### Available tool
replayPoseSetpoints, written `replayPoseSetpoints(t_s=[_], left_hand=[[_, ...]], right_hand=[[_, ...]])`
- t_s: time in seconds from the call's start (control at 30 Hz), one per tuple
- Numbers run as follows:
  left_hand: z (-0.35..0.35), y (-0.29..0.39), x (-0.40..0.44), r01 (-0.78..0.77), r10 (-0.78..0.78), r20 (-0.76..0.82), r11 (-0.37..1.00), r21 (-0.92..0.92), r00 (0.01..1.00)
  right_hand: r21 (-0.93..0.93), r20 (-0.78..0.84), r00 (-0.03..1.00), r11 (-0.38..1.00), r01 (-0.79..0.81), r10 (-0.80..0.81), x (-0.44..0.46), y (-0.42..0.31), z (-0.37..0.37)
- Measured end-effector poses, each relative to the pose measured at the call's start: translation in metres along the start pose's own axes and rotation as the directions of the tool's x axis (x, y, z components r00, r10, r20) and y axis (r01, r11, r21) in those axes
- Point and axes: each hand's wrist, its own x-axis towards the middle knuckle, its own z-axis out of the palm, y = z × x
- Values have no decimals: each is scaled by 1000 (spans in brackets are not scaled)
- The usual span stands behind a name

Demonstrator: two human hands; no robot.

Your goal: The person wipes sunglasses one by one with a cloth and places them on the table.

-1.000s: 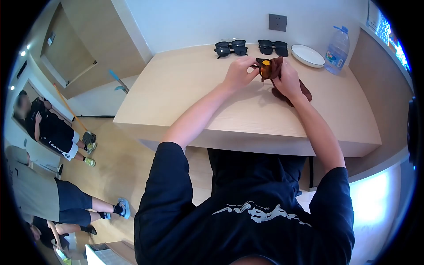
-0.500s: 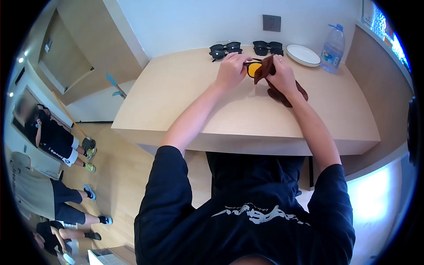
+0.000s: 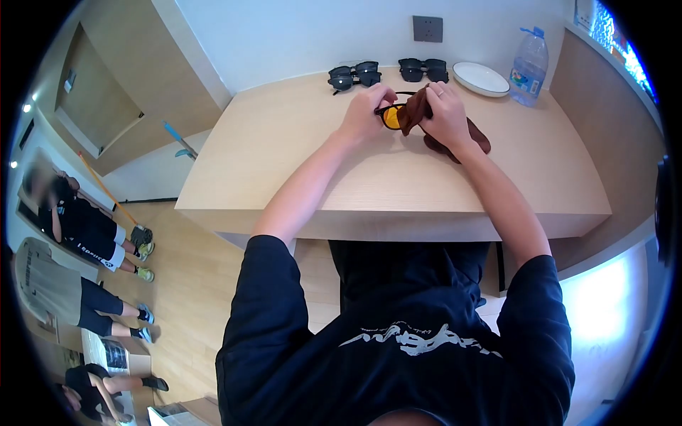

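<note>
1. Left hand [image 3: 364, 113]: closed on one side of yellow-lensed glasses [image 3: 392, 118], above the desk [image 3: 284, 153].
2. Right hand [image 3: 447, 119]: gripping brown cloth [image 3: 413, 113] over the other side. Judged: cloth-to-lens contact; shifting the cloth calls for a steady left grip.
3. Desk, wall side: dark glasses [image 3: 413, 69], plate [image 3: 482, 79], bottle [image 3: 527, 71].
4. Room: socket [image 3: 428, 29] above; mop [image 3: 141, 235] and people [image 3: 53, 284] leftward.
</note>
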Motion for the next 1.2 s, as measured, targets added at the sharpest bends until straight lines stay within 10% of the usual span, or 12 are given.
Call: replayPoseSetpoints(t_s=[0.6,0.83,0.97,1.03,1.2], left_hand=[[1,-5,-3,300,-269,142,908,-294,953],[8,-6,-4,11,-17,-92,998,-55,996],[2,-13,5,-18,7,-256,999,-40,967],[-6,-12,6,155,-247,-318,945,-287,915],[-11,-20,0,38,-26,-240,998,48,971]], right_hand=[[386,-6,974,899,-206,225,-8,3,-9],[454,101,906,792,-409,410,-6,7,-9],[146,-37,912,905,-400,409,-8,22,-6],[97,-31,915,913,-397,401,-8,26,-6],[17,-33,951,952,-307,307,-7,23,-1]])
